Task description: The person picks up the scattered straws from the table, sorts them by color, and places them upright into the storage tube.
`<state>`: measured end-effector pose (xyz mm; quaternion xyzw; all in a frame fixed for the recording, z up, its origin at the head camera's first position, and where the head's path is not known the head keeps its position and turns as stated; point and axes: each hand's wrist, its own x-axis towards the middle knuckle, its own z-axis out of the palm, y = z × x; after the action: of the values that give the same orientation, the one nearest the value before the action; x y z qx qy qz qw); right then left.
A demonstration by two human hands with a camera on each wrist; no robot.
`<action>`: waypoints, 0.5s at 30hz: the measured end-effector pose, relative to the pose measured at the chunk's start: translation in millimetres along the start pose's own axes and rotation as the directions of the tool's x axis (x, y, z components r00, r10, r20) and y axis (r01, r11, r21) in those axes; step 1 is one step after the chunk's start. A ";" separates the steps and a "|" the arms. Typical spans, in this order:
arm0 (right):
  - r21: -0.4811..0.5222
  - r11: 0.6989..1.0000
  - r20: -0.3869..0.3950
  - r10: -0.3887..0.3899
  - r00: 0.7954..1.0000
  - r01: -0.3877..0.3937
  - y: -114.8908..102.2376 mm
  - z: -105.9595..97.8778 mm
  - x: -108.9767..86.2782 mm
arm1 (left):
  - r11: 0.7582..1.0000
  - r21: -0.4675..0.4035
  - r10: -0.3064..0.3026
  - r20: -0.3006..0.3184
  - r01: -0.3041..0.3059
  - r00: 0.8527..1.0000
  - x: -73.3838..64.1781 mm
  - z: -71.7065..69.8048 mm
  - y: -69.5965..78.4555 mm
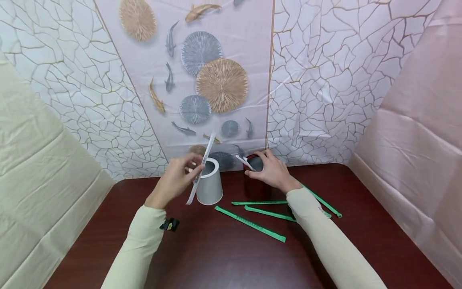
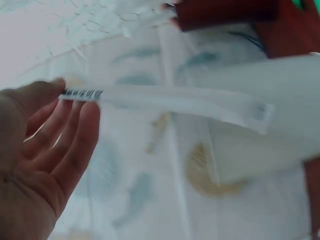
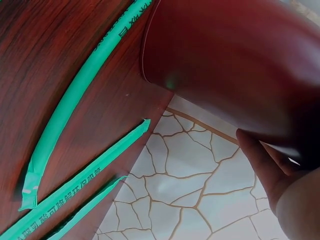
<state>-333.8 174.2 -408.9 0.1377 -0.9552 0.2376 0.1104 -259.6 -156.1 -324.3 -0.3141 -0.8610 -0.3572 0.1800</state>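
My left hand (image 1: 175,179) pinches a white paper-wrapped straw (image 1: 204,164) between thumb and fingertips, near its printed part. It is held slantwise in front of the rim of a grey tapered holder (image 1: 209,190). In the left wrist view the wrapped straw (image 2: 175,102) points away from the hand (image 2: 55,145). My right hand (image 1: 272,170) grips the top of a dark red holder (image 1: 255,188), thumb at the near side and fingers at the far rim. White wrapped straws (image 1: 245,161) poke out at its rim beside the thumb. The right wrist view shows fingers (image 3: 262,162) against the red wall (image 3: 220,60).
Several green paper-wrapped straws (image 1: 250,223) lie on the dark red-brown table (image 1: 202,257), some partly under the right forearm. A patterned cloth backdrop (image 1: 306,92) stands right behind the holders. Plain fabric walls (image 1: 415,160) close off both sides.
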 end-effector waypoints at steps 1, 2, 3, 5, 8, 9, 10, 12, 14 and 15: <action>0.000 1.000 -0.002 0.002 1.000 -0.002 0.6 0.0 -0.8 | 1.000 -0.018 0.006 -0.024 -0.006 1.000 8.6 -0.3 5.6; 0.001 1.000 -0.005 0.006 1.000 -0.006 0.9 0.2 -1.4 | 0.999 -0.041 0.004 -0.048 -0.006 0.999 17.1 -0.4 11.1; 0.001 1.000 -0.008 0.008 1.000 -0.008 1.3 0.5 -1.6 | 0.998 -0.065 -0.004 -0.069 -0.001 0.998 25.3 -0.4 16.1; 0.006 1.000 -0.011 0.007 1.000 -0.007 1.1 1.1 -1.8 | 0.992 -0.125 -0.021 -0.112 0.007 0.994 41.3 -0.1 24.9; 0.009 1.000 -0.015 0.001 1.000 -0.001 0.0 1.7 -1.7 | 0.973 -0.232 -0.047 -0.179 0.004 0.983 62.2 1.5 34.6; 0.010 1.000 -0.017 0.000 1.000 0.000 -0.1 1.9 -1.5 | 0.965 -0.262 -0.052 -0.201 -0.003 0.978 68.6 2.5 37.1; 0.006 1.000 -0.017 0.000 1.000 0.000 -0.4 2.1 -1.5 | 0.956 -0.294 -0.057 -0.225 -0.012 0.973 74.7 3.6 39.5; 0.006 1.000 -0.019 0.002 1.000 -0.002 -0.9 1.6 -1.9 | 0.934 -0.355 -0.074 -0.274 -0.030 0.959 86.1 7.0 43.4; 0.005 1.000 -0.019 0.005 1.000 -0.005 -0.9 1.2 -1.7 | 0.908 -0.418 -0.106 -0.320 -0.040 0.941 96.7 12.8 46.1; 0.005 1.000 -0.018 0.005 1.000 -0.005 -0.6 1.0 -1.4 | 0.891 -0.452 -0.132 -0.343 -0.040 0.930 101.6 17.2 46.8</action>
<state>-332.4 173.5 -409.9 0.1334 -0.9539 0.2414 0.1181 -304.7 -76.1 -258.2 -0.2545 -0.7131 -0.6034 0.2502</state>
